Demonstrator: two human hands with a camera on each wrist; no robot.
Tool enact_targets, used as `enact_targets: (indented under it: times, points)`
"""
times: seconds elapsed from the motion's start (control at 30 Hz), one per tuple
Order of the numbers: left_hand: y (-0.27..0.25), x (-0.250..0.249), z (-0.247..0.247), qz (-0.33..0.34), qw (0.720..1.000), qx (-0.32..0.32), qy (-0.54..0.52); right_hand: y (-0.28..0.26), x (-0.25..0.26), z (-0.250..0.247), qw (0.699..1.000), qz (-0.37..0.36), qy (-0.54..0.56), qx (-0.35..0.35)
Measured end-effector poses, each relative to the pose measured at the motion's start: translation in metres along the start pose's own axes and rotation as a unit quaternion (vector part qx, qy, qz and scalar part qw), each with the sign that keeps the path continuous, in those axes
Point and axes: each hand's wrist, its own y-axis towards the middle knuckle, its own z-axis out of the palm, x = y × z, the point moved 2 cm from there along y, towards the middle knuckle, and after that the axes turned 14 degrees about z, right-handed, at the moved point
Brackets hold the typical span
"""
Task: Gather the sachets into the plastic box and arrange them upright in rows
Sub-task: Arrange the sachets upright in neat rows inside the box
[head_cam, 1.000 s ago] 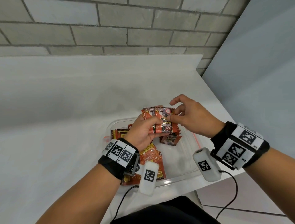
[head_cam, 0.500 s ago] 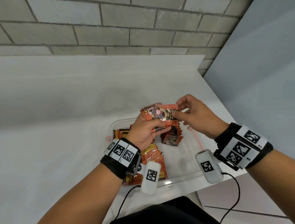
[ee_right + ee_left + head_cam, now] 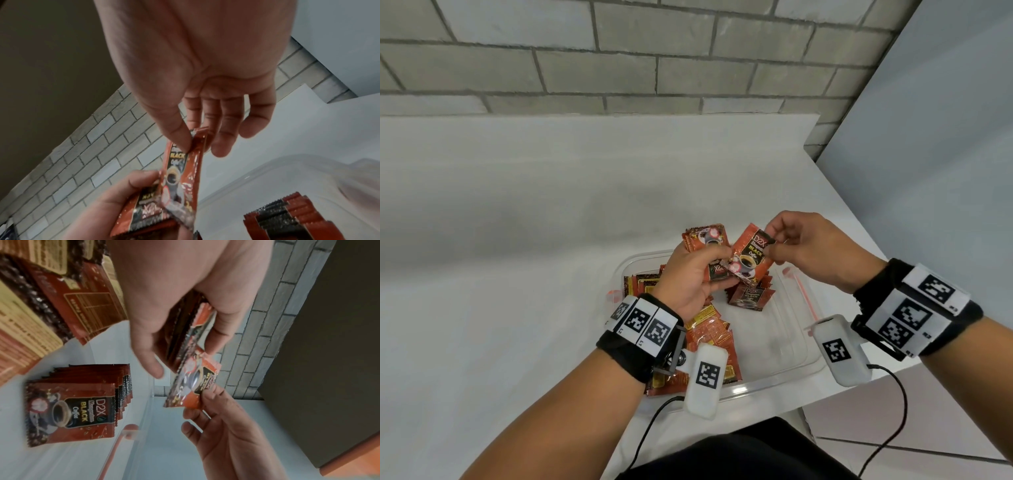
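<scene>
A clear plastic box sits at the table's near right corner. Above it, my left hand grips a small stack of red-and-black coffee sachets. My right hand pinches one sachet by its top corner between thumb and forefinger, tilted, just right of the stack; the same sachet hangs from the thumb in the right wrist view. A row of upright sachets stands inside the box at the far side. Loose sachets lie flat in the box's left part, under my left wrist.
The white table stretches left and away to a grey brick wall. Its right edge runs close beside the box, with a pale wall panel beyond. An orange clip marks the box's right rim.
My right hand has pulled one sachet off the stack in my left hand and turned it so its front faces up. Both hands stayed above the box.
</scene>
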Motion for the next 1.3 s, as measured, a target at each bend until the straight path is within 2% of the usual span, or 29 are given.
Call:
enact_targets:
  times: [0.07, 0.13, 0.27, 0.43, 0.6, 1.0, 1.3]
  points:
    - [0.002, 0.001, -0.005, -0.019, 0.999, -0.039, -0.003, -0.002, -0.003, -0.003, 0.999, -0.001, -0.03, 0.015]
    - [0.004, 0.002, -0.009, -0.017, 0.998, -0.06, 0.01, -0.003, -0.008, -0.001, 0.994, -0.002, -0.106, 0.041]
    - [0.005, 0.003, -0.01, -0.01, 0.997, -0.066, 0.03, -0.002, -0.021, 0.019, 0.958, -0.009, -0.279, 0.074]
    - [0.004, 0.002, -0.009, -0.013, 0.997, -0.067, 0.034, 0.011, -0.027, 0.036, 0.93, 0.007, -0.362, 0.067]
    - [0.003, 0.001, -0.008, -0.011, 0.997, -0.068, 0.042, 0.015, -0.027, 0.047, 0.871, -0.019, -0.49, 0.036]
    - [0.002, 0.0, -0.005, -0.005, 0.997, -0.05, 0.05, 0.012, -0.011, 0.056, 0.818, -0.011, -0.575, 0.034]
    - [0.001, 0.0, -0.004, -0.005, 0.997, -0.048, 0.054, 0.01, -0.002, 0.059, 0.802, -0.036, -0.594, 0.044]
